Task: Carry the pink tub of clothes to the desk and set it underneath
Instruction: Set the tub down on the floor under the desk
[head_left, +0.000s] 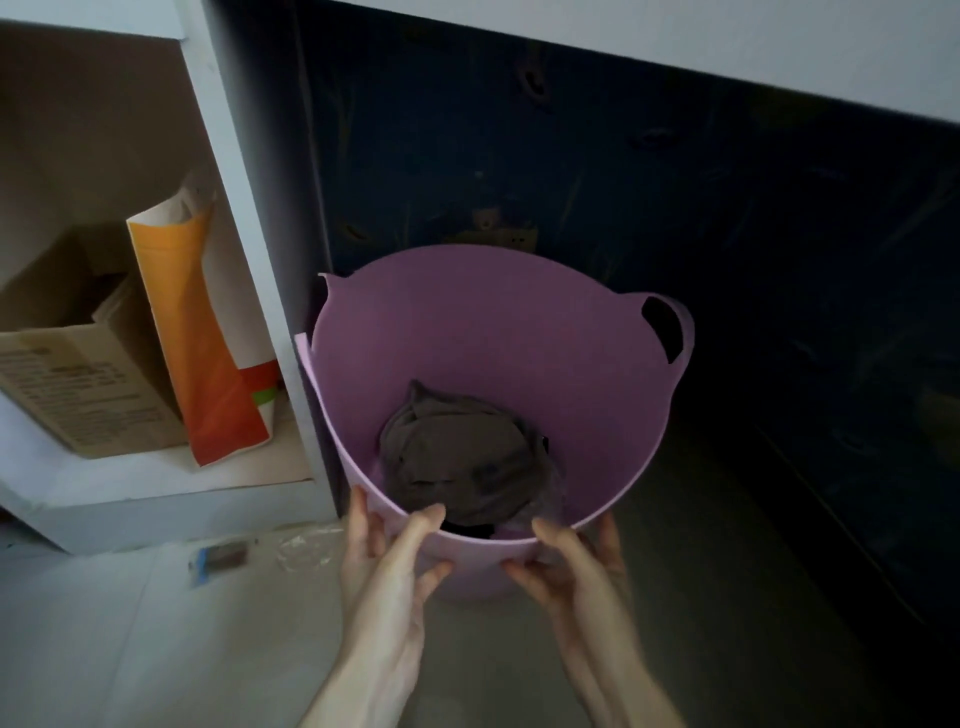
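Note:
The pink tub (483, 332) stands on the floor in the dark space under the white desk (675, 31), close against the desk's left side panel. Dark grey-brown clothes (462, 457) lie bunched at its bottom. A loop handle shows on its right rim. My left hand (389, 566) holds the near rim, thumb inside and fingers on the outer wall. My right hand (571, 566) holds the same near rim a little to the right, thumb over the edge.
Left of the tub is an open white shelf unit (228, 156) holding a cardboard box (83, 379) and an orange and white bag (202, 338). A small packet (221, 558) and clear plastic wrap (306, 548) lie on the pale floor. A dark wall with a socket (511, 239) is behind.

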